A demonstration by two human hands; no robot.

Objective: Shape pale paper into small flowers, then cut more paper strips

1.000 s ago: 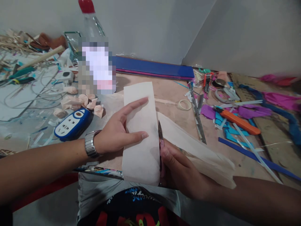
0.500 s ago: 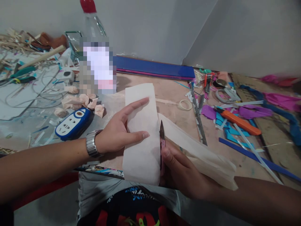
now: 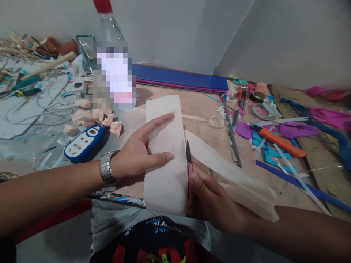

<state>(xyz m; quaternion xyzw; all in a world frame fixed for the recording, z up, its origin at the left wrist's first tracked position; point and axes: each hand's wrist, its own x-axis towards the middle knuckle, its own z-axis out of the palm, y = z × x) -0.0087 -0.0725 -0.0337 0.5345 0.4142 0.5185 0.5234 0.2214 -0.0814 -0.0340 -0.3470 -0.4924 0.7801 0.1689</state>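
My left hand (image 3: 142,146) grips a folded strip of off-white paper (image 3: 166,186), with thumb and index finger laid across its top face and the other fingers hidden beneath. A small pink-handled knife (image 3: 190,171) is held in my right hand (image 3: 210,193), its dark pointed blade directed away from me. The blade lies along the paper's right edge. From that edge, a loose cream length of paper (image 3: 230,164) runs right, partly behind my right wrist. Its full layering is hidden.
A blue-and-white power socket (image 3: 85,143) and crumpled peach pieces (image 3: 94,118) lie left. At the back are a red-capped bottle (image 3: 108,27) and blue boards (image 3: 181,77). A tape roll (image 3: 216,122), metal ruler (image 3: 231,135) and orange cutter (image 3: 281,140) lie right.
Hardly anything differs. Both hands keep their hold, and the knife stays at the paper's right edge with only a very slight shift.
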